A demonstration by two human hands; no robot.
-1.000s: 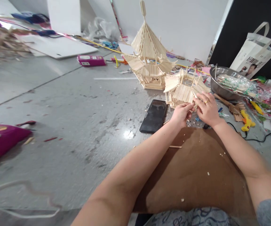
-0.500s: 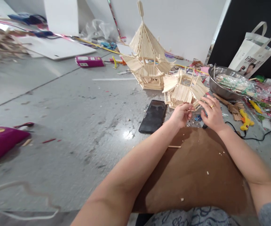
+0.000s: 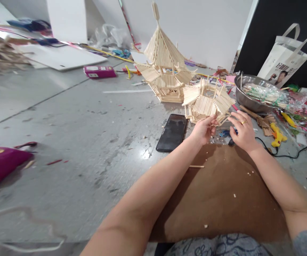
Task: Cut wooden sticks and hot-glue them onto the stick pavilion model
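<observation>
A small pavilion model (image 3: pixel 205 104) built of thin wooden sticks, with sloping roof panels and an open top, stands at the far edge of the brown board (image 3: pixel 222 199). At its front edge is my left hand (image 3: pixel 203 131), fingers closed in a pinch; what lies between them is too small to make out. My right hand (image 3: pixel 242 131), wearing a ring, is at the model's right front corner. Its thumb and fingers are apart, with nothing visible in them. Behind stands a taller stick pagoda (image 3: pixel 166 71) with a pointed roof. One loose stick (image 3: pixel 197 166) lies on the board.
A black phone (image 3: pixel 172 132) lies left of my left hand. To the right are a yellow glue gun (image 3: pixel 277 135) with a black cord, a metal bowl (image 3: pixel 245 99) of wrapped sticks, and a white bag (image 3: pixel 281 60). Purple devices (image 3: pixel 100 72) lie leftward.
My right hand has drawn slightly right, away from the small model. My left hand stays pinched at its front. The whole view has shifted a little.
</observation>
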